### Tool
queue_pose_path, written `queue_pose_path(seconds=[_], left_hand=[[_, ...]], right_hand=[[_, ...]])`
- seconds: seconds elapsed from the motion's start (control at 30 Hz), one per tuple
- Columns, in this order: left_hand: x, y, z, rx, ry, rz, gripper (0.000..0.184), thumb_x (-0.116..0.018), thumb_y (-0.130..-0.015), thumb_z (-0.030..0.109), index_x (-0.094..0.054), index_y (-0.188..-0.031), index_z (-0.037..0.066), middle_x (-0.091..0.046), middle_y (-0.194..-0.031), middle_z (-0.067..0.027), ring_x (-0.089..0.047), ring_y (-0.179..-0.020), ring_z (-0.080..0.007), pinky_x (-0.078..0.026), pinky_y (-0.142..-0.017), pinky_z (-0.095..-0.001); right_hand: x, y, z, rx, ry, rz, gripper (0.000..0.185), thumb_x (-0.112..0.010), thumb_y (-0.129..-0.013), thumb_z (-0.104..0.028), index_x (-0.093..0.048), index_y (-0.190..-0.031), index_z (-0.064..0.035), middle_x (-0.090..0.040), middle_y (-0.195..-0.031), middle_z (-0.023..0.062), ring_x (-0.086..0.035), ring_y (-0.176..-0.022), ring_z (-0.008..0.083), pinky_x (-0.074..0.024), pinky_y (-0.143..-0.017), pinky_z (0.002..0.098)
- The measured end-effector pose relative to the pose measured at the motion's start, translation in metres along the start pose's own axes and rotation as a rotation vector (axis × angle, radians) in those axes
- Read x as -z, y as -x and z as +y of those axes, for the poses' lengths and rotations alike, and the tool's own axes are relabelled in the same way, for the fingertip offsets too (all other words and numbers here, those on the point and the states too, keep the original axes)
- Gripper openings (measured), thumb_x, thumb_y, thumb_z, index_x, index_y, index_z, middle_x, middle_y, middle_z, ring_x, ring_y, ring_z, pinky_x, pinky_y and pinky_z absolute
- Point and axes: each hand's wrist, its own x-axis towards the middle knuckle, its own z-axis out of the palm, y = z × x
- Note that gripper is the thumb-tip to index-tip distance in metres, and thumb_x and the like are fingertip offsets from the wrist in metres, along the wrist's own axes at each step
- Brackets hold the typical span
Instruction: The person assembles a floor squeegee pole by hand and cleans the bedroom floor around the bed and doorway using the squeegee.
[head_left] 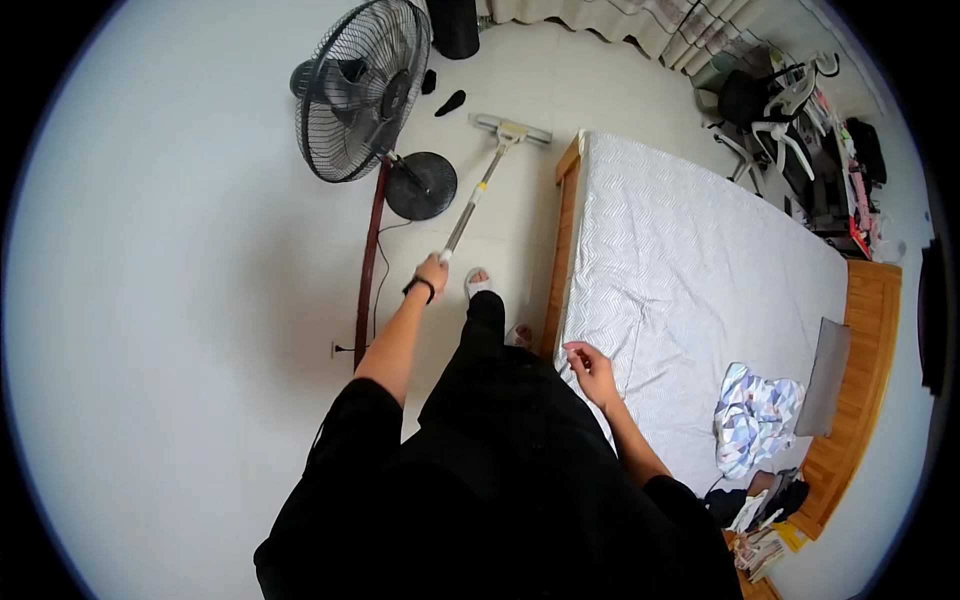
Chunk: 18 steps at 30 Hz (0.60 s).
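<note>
My left hand (432,275), with a black band at its wrist, is closed around the upper end of a mop (470,215). The mop's pole slants away over the floor to a wide, pale head (511,130) lying between the fan and the foot of the bed. My right hand (592,372) hangs beside the mattress edge with loosely bent fingers and nothing visible in it. Whether it touches the bed cover I cannot tell.
A black standing fan (370,90) with a round base (421,186) stands at the left, its cord running along the wall. Dark footwear (451,103) lies near it. The bed (690,230) fills the right side. An office chair (760,150) stands beyond it.
</note>
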Motion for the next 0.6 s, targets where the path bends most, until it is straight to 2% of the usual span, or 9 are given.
queue_pose_path(seconds=[0.07, 0.13, 0.27, 0.33, 0.4, 0.43, 0.47, 0.53, 0.6], left_hand=[[-0.045, -0.017, -0.089, -0.141, -0.171, 0.153, 0.032, -0.045, -0.098, 0.029, -0.049, -0.115, 0.001, -0.065, -0.081, -0.0212, -0.065, -0.055, -0.0317, -0.052, -0.046, -0.0435], [-0.055, 0.053, -0.073, 0.033, 0.010, -0.075, 0.029, -0.045, -0.099, 0.029, -0.046, -0.114, 0.004, -0.062, -0.083, -0.0191, -0.065, -0.058, -0.0274, -0.052, -0.045, -0.0432], [-0.136, 0.116, -0.071, 0.050, 0.591, -0.396, 0.026, -0.044, -0.102, 0.024, -0.039, -0.117, 0.004, -0.059, -0.085, -0.0132, -0.066, -0.063, -0.0295, -0.055, -0.050, -0.0422], [-0.132, 0.196, 0.015, -0.049, 0.610, -0.472, 0.024, -0.045, -0.100, 0.022, -0.047, -0.109, 0.000, -0.063, -0.084, -0.0146, -0.067, -0.066, -0.0270, -0.055, -0.048, -0.0365], [-0.136, 0.197, 0.025, -0.368, 0.248, -0.645, 0.024, -0.045, -0.098, 0.018, -0.049, -0.114, 0.000, -0.065, -0.087, -0.0147, -0.068, -0.067, -0.0245, -0.056, -0.055, -0.0379], [-0.137, 0.199, 0.029, -0.586, 0.046, -0.552, 0.026, -0.046, -0.099, 0.016, -0.048, -0.120, 0.002, -0.067, -0.088, -0.0145, -0.069, -0.073, -0.0217, -0.056, -0.065, -0.0342], [-0.134, 0.201, 0.030, -0.592, -0.055, -0.490, 0.029, -0.048, -0.097, 0.016, -0.051, -0.123, 0.004, -0.068, -0.088, -0.0144, -0.069, -0.077, -0.0244, -0.054, -0.071, -0.0360], [-0.144, 0.194, 0.028, -0.928, -0.142, -0.344, 0.028, -0.050, -0.095, 0.016, -0.056, -0.120, 0.005, -0.068, -0.093, -0.0167, -0.067, -0.086, -0.0310, -0.053, -0.077, -0.0407], [-0.147, 0.192, 0.027, -0.920, -0.111, -0.333, 0.026, -0.052, -0.094, 0.016, -0.058, -0.117, 0.006, -0.068, -0.095, -0.0172, -0.065, -0.089, -0.0334, -0.051, -0.080, -0.0426]], right_hand=[[-0.008, 0.024, 0.003, 0.023, -0.030, -0.058, 0.019, -0.060, -0.096, -0.015, -0.067, -0.111, -0.0063, -0.064, -0.079, 0.0042, -0.056, -0.067, 0.0101, -0.0475, -0.063, 0.0265], [-0.020, 0.027, 0.010, 0.047, -0.078, -0.096, 0.021, -0.062, -0.095, -0.019, -0.067, -0.111, -0.0059, -0.064, -0.079, 0.0047, -0.058, -0.069, 0.0105, -0.0487, -0.064, 0.0268], [-0.058, 0.010, 0.025, -0.035, -0.108, -0.231, 0.032, -0.062, -0.096, -0.029, -0.064, -0.115, -0.0031, -0.069, -0.087, 0.0075, -0.062, -0.075, 0.0119, -0.0517, -0.070, 0.0276], [-0.074, -0.001, 0.044, -0.293, -0.316, -0.199, 0.044, -0.056, -0.098, -0.037, -0.061, -0.118, 0.0014, -0.069, -0.095, 0.0092, -0.063, -0.078, 0.0123, -0.0528, -0.070, 0.0281], [-0.069, 0.001, 0.027, -0.299, -0.322, -0.232, 0.048, -0.051, -0.100, -0.040, -0.058, -0.121, 0.0020, -0.068, -0.099, 0.0087, -0.063, -0.078, 0.0134, -0.0531, -0.066, 0.0283], [-0.066, 0.000, 0.028, -0.396, -0.454, -0.254, 0.044, -0.051, -0.100, -0.038, -0.057, -0.122, 0.0006, -0.067, -0.097, 0.0082, -0.063, -0.075, 0.0137, -0.0524, -0.062, 0.0284], [-0.064, 0.001, 0.029, -0.493, -0.586, -0.275, 0.041, -0.050, -0.101, -0.035, -0.055, -0.123, -0.0007, -0.067, -0.096, 0.0077, -0.062, -0.072, 0.0140, -0.0518, -0.058, 0.0284], [-0.053, 0.015, 0.030, -0.556, -0.856, -0.144, 0.030, -0.047, -0.101, -0.025, -0.054, -0.117, -0.0012, -0.063, -0.084, 0.0074, -0.059, -0.062, 0.0153, -0.0492, -0.052, 0.0291], [-0.036, 0.024, 0.033, -0.630, -0.791, -0.118, 0.023, -0.045, -0.097, -0.016, -0.055, -0.107, 0.0012, -0.062, -0.083, 0.0110, -0.062, -0.070, 0.0214, -0.0537, -0.062, 0.0320]])
